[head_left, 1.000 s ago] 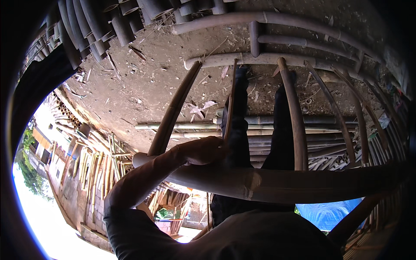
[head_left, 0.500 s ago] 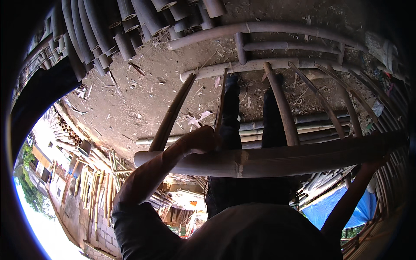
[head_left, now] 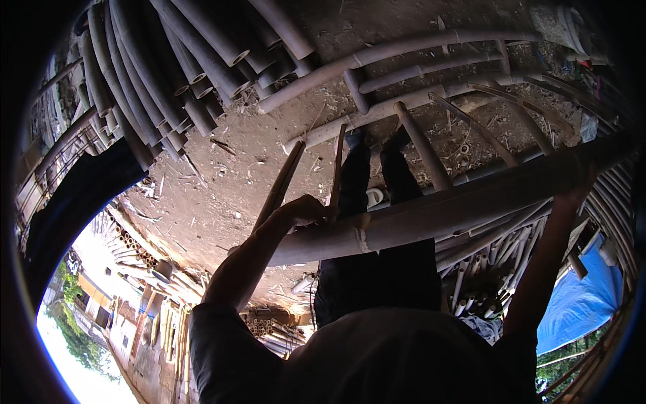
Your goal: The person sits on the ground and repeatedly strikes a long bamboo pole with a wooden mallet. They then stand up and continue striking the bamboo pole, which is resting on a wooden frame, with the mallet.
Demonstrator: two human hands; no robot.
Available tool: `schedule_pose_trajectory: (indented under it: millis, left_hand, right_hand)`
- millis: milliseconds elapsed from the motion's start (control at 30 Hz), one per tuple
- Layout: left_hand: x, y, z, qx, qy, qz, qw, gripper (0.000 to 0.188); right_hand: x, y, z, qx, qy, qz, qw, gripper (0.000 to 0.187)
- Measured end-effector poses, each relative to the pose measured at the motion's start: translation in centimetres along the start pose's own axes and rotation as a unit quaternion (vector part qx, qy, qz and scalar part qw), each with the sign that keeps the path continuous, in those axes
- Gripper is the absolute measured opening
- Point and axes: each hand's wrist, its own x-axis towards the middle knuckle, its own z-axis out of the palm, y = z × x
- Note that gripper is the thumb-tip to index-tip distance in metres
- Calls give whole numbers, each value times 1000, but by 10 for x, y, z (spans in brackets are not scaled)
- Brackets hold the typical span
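A thick bamboo pole (head_left: 417, 215) crosses in front of my body, its right end higher in view. Thinner bamboo uprights (head_left: 424, 151) run from it to a bamboo rail (head_left: 383, 114) on the ground, like a frame. My left hand (head_left: 307, 210) is closed at the thick pole's left part, its fingers at the lower end of a thin bamboo slat (head_left: 338, 168). My right hand (head_left: 573, 194) grips the thick pole near its right end from below; shadow hides some of its fingers.
Stacked bamboo poles (head_left: 195, 54) lie at the upper left. Another bamboo rail (head_left: 404, 47) curves beyond the frame. Bamboo scraps litter the dirt floor (head_left: 208, 195). A blue tarp (head_left: 582, 296) hangs at the lower right, near cut bamboo pieces (head_left: 481, 273).
The thick pole has tilted, its right end rising in view. My right hand has moved up with it. My left hand stays near the thin slat, and the whole view has turned somewhat.
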Motion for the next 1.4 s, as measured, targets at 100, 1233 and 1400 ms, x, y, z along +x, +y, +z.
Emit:
schedule_pose_trajectory:
  millis: [100,1233,1400]
  left_hand:
    - [-22,7,13,15,149,98,984,41]
    - [-63,14,58,379,436,431,693,85]
    - [-68,17,69,332,346,471,741,71]
  right_hand:
    - [0,9,-10,21,21,-2,1000,58]
    - [-354,509,272,-32,369,125,920,38]
    - [-332,545,294,120,380,131,908,39]
